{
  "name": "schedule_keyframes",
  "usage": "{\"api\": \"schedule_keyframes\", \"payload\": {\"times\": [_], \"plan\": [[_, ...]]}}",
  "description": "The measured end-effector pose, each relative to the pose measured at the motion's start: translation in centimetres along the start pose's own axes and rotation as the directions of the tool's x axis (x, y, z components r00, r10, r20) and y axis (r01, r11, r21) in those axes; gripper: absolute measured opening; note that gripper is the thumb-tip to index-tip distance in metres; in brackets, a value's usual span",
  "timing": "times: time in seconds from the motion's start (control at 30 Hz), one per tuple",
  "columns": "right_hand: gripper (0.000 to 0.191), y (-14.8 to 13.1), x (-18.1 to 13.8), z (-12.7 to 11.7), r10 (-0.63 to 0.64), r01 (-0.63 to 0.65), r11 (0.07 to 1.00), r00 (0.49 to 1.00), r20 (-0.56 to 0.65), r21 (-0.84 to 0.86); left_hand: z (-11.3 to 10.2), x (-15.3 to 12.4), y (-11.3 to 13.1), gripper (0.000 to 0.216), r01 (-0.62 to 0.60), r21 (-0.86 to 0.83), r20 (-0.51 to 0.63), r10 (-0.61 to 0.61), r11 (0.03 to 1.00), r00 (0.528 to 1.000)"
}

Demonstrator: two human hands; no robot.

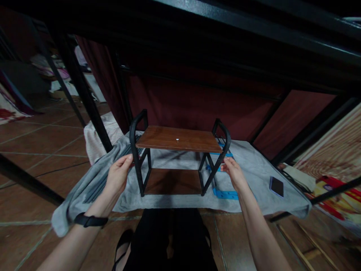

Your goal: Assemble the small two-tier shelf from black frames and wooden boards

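Observation:
A small two-tier shelf (pixel 177 138) with brown wood-look boards and black tube sides stands upright on a grey cloth (pixel 169 199). Its lower board (pixel 172 181) lies in shadow. My left hand (pixel 120 173) is beside the left tube frame, thumb and fingers pinched together. At the right tube frame, my right hand (pixel 232 171) has its fingertips closed in a similar pinch. Whatever the fingers hold, if anything, is too small and dark to make out. A small white spot (pixel 177 139) shows on the top board.
Grey tubes (pixel 98 186) lie left of the shelf, and blue strips (pixel 225 194) lie to its right. Farther right is a phone (pixel 276 186). Black metal posts (pixel 81 86) and a thick overhead beam (pixel 254 30) frame the space. Behind hangs a dark red curtain (pixel 197 101).

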State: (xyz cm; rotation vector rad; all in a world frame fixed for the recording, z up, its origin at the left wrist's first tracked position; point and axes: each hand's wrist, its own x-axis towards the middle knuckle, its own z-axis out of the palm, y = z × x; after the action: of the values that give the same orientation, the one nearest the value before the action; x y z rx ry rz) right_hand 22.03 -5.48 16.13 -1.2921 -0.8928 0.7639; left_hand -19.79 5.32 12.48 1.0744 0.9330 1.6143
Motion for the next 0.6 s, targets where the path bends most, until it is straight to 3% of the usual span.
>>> {"api": "schedule_keyframes", "payload": {"times": [0.13, 0.3, 0.47, 0.6], "plan": [[0.043, 5.1, -0.6, 0.1, -0.056, 0.041, 0.975, 0.996, -0.063, -0.22, -1.0, -1.4, -2.5, 0.034, 0.024, -0.001, -0.072, -0.024, 1.0, 0.997], [0.035, 11.9, -2.2, 0.0, 0.047, -0.051, 0.919, 0.999, -0.021, -0.39, -1.5, -2.4, -4.3, 0.045, 0.04, 0.082, -0.094, -0.032, 0.996, 0.995], [0.029, 15.7, -3.6, -0.4, 0.097, -0.094, 0.891, 0.995, -0.016, -0.443, -2.4, -3.2, -6.1, 0.056, 0.103, 0.131, -0.1, -0.09, 0.986, 0.991], [0.029, 17.9, -4.0, -0.7, 0.182, -0.18, 0.905, 0.983, -0.032, -0.385, -3.7, -4.0, -8.7, 0.053, 0.201, 0.252, -0.117, -0.176, 0.947, 0.977]]}}
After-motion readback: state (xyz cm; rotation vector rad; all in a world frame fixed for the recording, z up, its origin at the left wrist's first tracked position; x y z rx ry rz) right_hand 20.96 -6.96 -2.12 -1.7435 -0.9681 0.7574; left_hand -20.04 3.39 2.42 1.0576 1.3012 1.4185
